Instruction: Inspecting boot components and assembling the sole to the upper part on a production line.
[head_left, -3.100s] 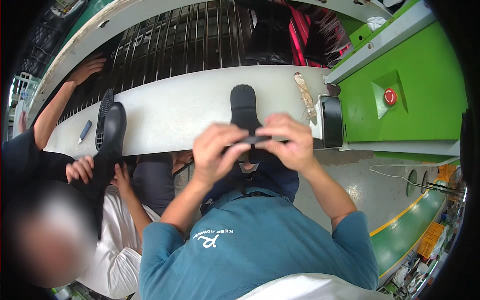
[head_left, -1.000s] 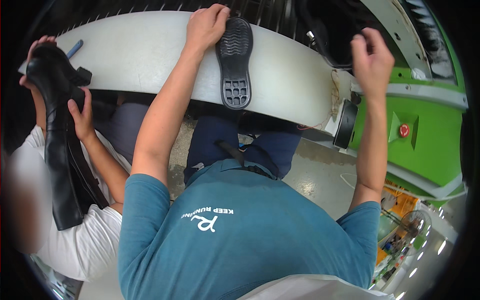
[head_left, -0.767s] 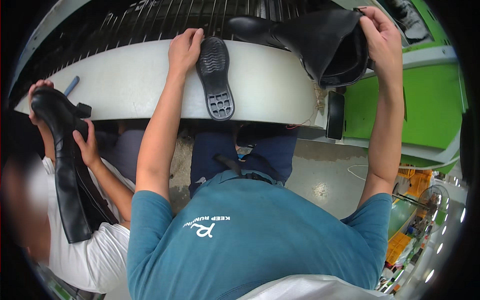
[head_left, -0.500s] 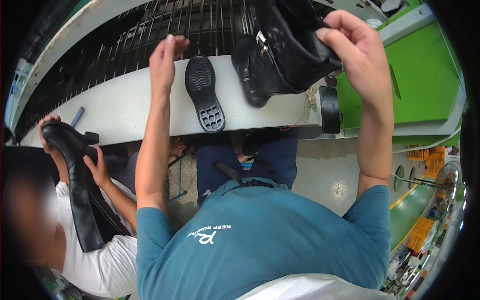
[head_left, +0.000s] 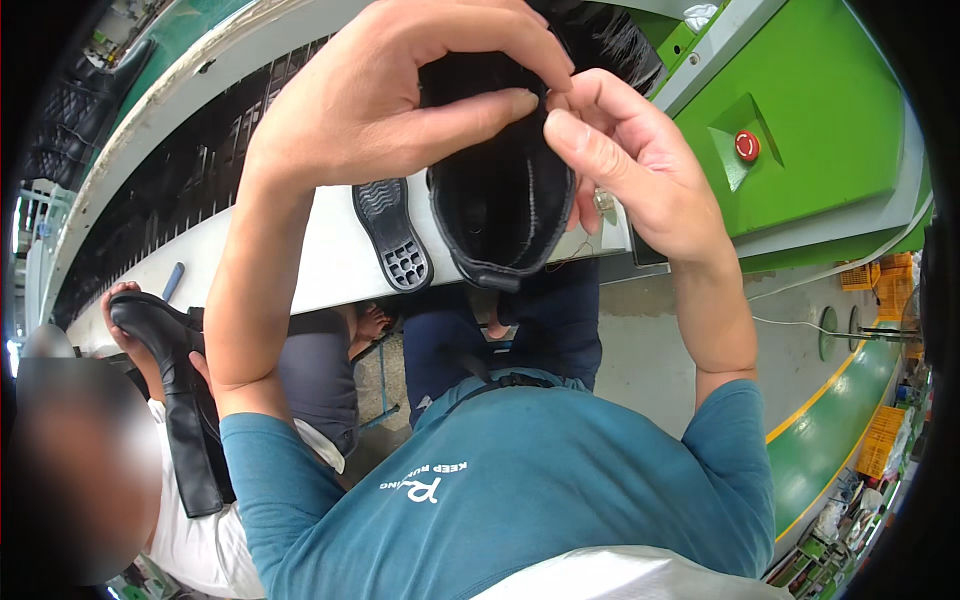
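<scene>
A black boot (head_left: 500,225) is tipped so that its dark open shaft faces me above the white ledge. My left hand (head_left: 390,105) reaches over the far side of the shaft, its thumb and fingers curled at the rim. Pinching the right side of that rim, my right hand (head_left: 645,165) has its fingertips close to those of the left. A black shoe sole (head_left: 393,235) lies tread up on the ledge, left of the boot and below my left hand. The boot's foot and buckles are hidden.
Behind the white ledge (head_left: 325,268) runs a dark bed of metal rods (head_left: 205,190). A green machine panel (head_left: 810,120) with a red button (head_left: 747,146) stands right. At left, a co-worker holds a tall black boot (head_left: 185,410) near a blue-handled tool (head_left: 174,282).
My left hand has moved right and up onto the boot. The boot has turned so its opening faces me, and my right hand has shifted slightly down and left along its rim.
</scene>
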